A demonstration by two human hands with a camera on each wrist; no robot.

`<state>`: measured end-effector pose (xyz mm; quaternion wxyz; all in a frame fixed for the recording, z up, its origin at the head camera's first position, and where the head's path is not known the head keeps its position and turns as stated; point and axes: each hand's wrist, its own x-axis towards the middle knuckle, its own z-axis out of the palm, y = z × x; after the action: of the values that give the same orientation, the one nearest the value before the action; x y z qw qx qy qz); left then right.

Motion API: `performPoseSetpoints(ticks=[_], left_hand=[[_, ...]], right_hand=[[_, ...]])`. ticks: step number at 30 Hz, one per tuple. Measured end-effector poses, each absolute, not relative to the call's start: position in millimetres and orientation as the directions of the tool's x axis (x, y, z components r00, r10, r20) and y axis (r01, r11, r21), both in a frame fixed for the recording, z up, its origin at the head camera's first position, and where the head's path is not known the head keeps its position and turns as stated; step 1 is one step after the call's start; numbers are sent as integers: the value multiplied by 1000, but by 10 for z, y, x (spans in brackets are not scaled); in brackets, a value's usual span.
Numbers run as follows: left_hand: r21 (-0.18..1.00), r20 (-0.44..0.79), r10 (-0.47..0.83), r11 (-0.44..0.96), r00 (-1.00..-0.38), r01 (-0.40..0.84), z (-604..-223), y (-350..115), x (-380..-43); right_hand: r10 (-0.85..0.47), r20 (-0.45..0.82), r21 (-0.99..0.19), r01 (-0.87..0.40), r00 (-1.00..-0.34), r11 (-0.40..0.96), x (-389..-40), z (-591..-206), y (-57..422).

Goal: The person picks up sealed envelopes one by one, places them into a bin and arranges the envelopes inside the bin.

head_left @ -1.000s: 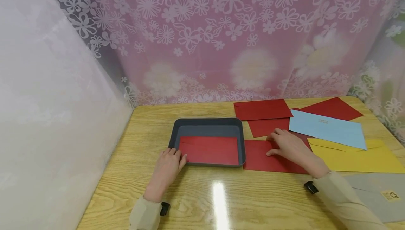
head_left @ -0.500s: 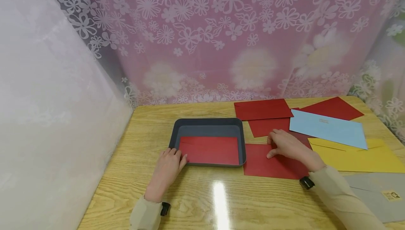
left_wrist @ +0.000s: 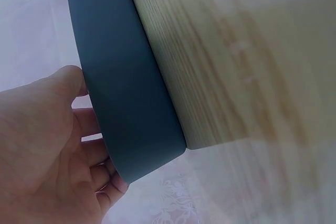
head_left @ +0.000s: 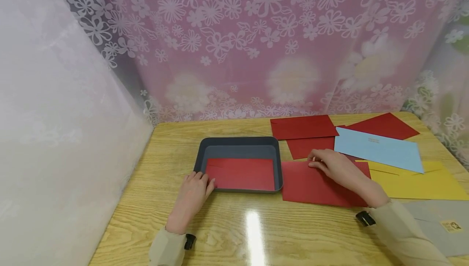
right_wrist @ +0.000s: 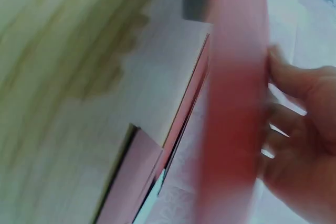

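Observation:
My left hand (head_left: 192,192) holds the near left corner of a dark grey rectangular tray (head_left: 239,140), fingers over its rim. The left wrist view shows that hand (left_wrist: 58,135) with its thumb and fingers at the rim of the tray (left_wrist: 123,82). A red envelope (head_left: 239,174) lies inside the tray. Just right of the tray, my right hand (head_left: 338,169) pinches another red envelope (head_left: 307,184) by its far edge. In the right wrist view this envelope (right_wrist: 231,108) is blurred and raised off the table, with the hand (right_wrist: 304,124) at its edge.
Beyond the right hand lie several red envelopes (head_left: 304,127), partly overlapping. A light blue envelope (head_left: 381,149) rests over a yellow envelope (head_left: 421,184). A grey envelope (head_left: 432,221) lies at the near right. A floral curtain (head_left: 238,54) hangs behind the wooden table (head_left: 220,225).
My right hand first drew the red envelope slightly nearer, then raised it by its far edge; it now overlaps the yellow envelope in view. The left hand and tray have stayed put.

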<state>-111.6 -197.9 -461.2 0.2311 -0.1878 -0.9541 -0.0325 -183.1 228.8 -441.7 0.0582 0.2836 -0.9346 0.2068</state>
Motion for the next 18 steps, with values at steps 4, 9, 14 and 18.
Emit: performPoseSetpoints(ticks=[4,9,14,18], left_hand=[[-30,451,341,930,-825,367,-4600,-1971,-1113],[-40,454,341,931,-823,364,-4606,-1970,-1112],[-33,440,336,933,-833,359,-4607,-1974,-1110],[-25,418,330,935,-847,353,-4604,-1975,-1107]], right_hand=[[-512,397,-226,-621,-762,750,-1824,-4391,2266],[-510,577,-72,-661,-638,747,-1835,-4322,2248],[-508,654,31,-651,-561,759,-1839,-4220,2245],[-499,696,80,-635,-516,768,-1848,-4106,2233]])
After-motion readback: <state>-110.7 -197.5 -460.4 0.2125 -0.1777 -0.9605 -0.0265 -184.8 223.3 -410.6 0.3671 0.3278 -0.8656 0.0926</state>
